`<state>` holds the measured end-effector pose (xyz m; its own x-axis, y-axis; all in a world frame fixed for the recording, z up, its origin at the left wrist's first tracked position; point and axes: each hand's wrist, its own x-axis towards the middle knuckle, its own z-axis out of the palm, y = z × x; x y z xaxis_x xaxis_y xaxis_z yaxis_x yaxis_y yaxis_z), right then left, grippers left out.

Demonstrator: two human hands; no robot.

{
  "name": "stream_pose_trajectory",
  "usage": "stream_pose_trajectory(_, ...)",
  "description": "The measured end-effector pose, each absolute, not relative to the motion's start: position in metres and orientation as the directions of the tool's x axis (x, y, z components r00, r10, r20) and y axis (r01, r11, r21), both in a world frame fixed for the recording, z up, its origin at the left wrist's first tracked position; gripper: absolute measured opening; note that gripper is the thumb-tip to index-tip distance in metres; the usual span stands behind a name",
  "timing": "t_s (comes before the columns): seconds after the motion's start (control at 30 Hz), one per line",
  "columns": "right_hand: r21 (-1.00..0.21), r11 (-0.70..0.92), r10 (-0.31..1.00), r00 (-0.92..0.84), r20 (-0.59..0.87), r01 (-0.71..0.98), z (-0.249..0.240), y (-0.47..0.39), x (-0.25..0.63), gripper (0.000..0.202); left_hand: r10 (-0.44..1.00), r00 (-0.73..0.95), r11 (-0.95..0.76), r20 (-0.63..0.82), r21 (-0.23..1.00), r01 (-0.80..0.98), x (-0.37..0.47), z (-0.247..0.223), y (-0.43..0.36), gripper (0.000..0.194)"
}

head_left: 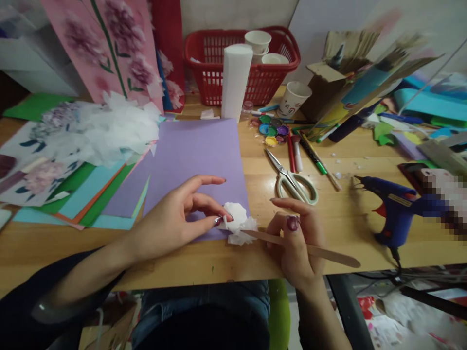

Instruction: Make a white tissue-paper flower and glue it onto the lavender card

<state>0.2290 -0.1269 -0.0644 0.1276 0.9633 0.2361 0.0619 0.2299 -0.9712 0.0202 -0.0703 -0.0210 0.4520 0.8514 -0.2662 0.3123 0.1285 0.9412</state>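
Observation:
My left hand (171, 216) pinches the left edge of a small round white disc (236, 215) between thumb and fingertip, with the index finger stretched out above. Crumpled white tissue paper (243, 236) sticks out under the disc's lower right side. My right hand (301, 243) grips a flat wooden craft stick (332, 254), whose tip points left and meets the tissue. Below the disc lies a sheet of purple paper (197, 160), partly covered by my left hand.
Scissors (292, 181) and a blue glue gun (394, 204) lie to the right, near paint pots (272, 127) and brushes. A red basket (204, 68) and a white roll (235, 80) stand behind. Tissue pieces (113, 129) and coloured sheets (87, 189) cover the left.

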Motion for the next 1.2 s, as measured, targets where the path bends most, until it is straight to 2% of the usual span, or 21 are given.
stream_pose_trajectory(0.37, -0.989, 0.142, 0.982, 0.121, 0.146, 0.042, -0.059, -0.129, 0.233, 0.019, 0.903, 0.415, -0.082, -0.111, 0.904, 0.420, 0.041, -0.028, -0.082, 0.047)
stream_pose_trajectory(0.73, -0.983, 0.171, 0.975, 0.130, 0.179, 0.064, -0.063, -0.130, 0.234, 0.021, 0.938, 0.338, -0.107, -0.079, 0.861, 0.497, 0.052, -0.033, -0.096, 0.052)
stream_pose_trajectory(1.2, -0.984, 0.164, 0.980, 0.106, 0.171, 0.072, -0.066, -0.132, 0.237, 0.022, 0.934, 0.355, -0.226, 0.026, 0.815, 0.534, 0.052, -0.042, -0.110, 0.051)
